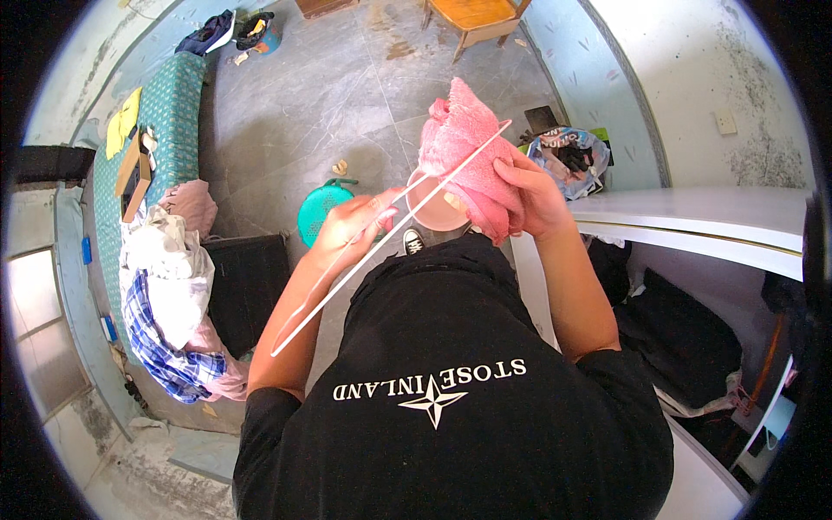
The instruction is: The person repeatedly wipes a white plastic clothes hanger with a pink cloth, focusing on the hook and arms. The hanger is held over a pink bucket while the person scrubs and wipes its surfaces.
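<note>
My left hand (pixel 351 229) grips a thin white clothes hanger (pixel 338 290) near its middle. The hanger's long straight bar slants from low on the left up to the right and passes in front of a bunched pink towel (pixel 458 127). My right hand (pixel 536 195) holds this towel from its right side, fingers partly hidden behind it. A shorter arm of the hanger runs into or behind the towel; I cannot tell which. Below the towel, partly covered, is a pale pink basin (pixel 429 211) with something light-coloured in it.
A green plastic stool (pixel 318 211) stands beyond my left hand. Left lies a bed (pixel 175 97) with heaped clothes (pixel 172 260) and an open cardboard box (pixel 133 175). A filled plastic bag (pixel 569 162) sits right, near a white shelf (pixel 689 211). A wooden chair (pixel 478 16) stands farther off.
</note>
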Motion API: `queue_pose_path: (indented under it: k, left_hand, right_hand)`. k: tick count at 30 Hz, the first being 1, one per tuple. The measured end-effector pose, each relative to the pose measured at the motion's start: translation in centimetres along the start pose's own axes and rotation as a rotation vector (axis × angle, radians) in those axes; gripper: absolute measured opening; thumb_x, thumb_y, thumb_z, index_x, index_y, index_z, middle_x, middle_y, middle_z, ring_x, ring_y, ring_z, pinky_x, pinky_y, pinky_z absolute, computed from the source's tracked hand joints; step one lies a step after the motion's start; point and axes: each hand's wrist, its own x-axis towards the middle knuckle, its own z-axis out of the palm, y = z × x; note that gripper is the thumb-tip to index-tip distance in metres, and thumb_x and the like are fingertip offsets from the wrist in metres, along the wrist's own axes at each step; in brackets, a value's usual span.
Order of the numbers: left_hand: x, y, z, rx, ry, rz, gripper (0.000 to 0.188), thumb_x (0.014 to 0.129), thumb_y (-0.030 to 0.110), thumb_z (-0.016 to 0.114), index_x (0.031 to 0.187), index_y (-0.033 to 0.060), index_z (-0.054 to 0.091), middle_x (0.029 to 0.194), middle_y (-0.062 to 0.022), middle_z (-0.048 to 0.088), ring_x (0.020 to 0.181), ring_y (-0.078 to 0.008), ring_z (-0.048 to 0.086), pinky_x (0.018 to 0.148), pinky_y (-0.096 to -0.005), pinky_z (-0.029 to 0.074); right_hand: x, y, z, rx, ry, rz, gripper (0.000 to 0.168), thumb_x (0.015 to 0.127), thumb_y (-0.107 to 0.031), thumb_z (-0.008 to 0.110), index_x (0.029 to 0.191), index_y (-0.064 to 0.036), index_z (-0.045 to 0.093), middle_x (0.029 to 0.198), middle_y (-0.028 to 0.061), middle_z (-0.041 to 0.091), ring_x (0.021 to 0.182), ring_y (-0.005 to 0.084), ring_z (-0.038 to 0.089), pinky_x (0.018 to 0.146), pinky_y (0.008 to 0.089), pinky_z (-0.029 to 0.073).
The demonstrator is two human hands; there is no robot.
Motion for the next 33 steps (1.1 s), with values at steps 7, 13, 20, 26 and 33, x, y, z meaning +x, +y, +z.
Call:
queue_pose_path:
  k: [7, 13, 20, 26, 33]
  left_hand:
    - [2.0, -0.4, -3.9, 0.389, 0.065, 0.366, 0.047, 0.087, 0.002, 0.07, 0.133, 0.0113, 0.068, 0.07, -0.0034, 0.058, 0.066, -0.0203, 0.057, 0.067, -0.0347, 0.049]
    - [4.3, 4.9, -8.7, 1.09, 0.039, 0.659, 0.066, 0.068, 0.018, 0.063, 0.133, 0.0155, 0.067, 0.073, 0.0031, 0.047, 0.071, -0.0162, 0.048, 0.069, -0.0304, 0.042]
    - [6.1, 8.6, -10.0, 1.337, 0.143, 0.782, 0.057, 0.067, 0.015, 0.066, 0.123, 0.0148, 0.07, 0.074, 0.0016, 0.044, 0.072, -0.0159, 0.047, 0.072, -0.0309, 0.047]
    - [6.4, 8.8, -9.9, 1.043, -0.111, 0.492, 0.05, 0.077, 0.013, 0.066, 0.127, 0.0114, 0.064, 0.081, -0.0024, 0.057, 0.084, -0.0225, 0.056, 0.08, -0.0369, 0.047]
    - [6.5, 6.9, -6.5, 0.553, -0.497, -0.194, 0.038, 0.096, 0.042, 0.061, 0.1, 0.0044, 0.061, 0.078, -0.0197, 0.067, 0.082, -0.0418, 0.065, 0.073, -0.0511, 0.049]
  right_hand:
    - [-0.5, -0.3, -0.8, 0.149, -0.12, -0.041, 0.064, 0.103, -0.037, 0.053, 0.152, 0.002, 0.04, 0.148, 0.0148, 0.052, 0.132, 0.0287, 0.055, 0.111, 0.042, 0.044]
    - [0.5, -1.6, -0.3, -0.061, -0.195, 0.011, 0.059, 0.098, -0.051, 0.062, 0.127, 0.001, 0.061, 0.111, 0.0084, 0.064, 0.108, 0.0211, 0.064, 0.099, 0.0352, 0.049]
    - [1.3, -3.1, 1.5, -0.42, 0.046, 0.052, 0.023, 0.097, -0.016, 0.068, 0.112, 0.001, 0.064, 0.111, 0.0116, 0.071, 0.098, 0.0173, 0.068, 0.085, 0.0329, 0.056]
    - [1.5, -3.8, 1.2, -0.597, 0.112, -0.105, 0.023, 0.094, -0.019, 0.073, 0.107, 0.0, 0.069, 0.104, 0.0102, 0.075, 0.094, 0.0162, 0.07, 0.085, 0.0317, 0.055]
    - [1.6, -1.9, 3.0, -0.784, 0.012, -0.137, 0.025, 0.091, -0.018, 0.075, 0.109, -0.002, 0.07, 0.103, 0.0074, 0.075, 0.094, 0.0154, 0.07, 0.088, 0.0322, 0.054]
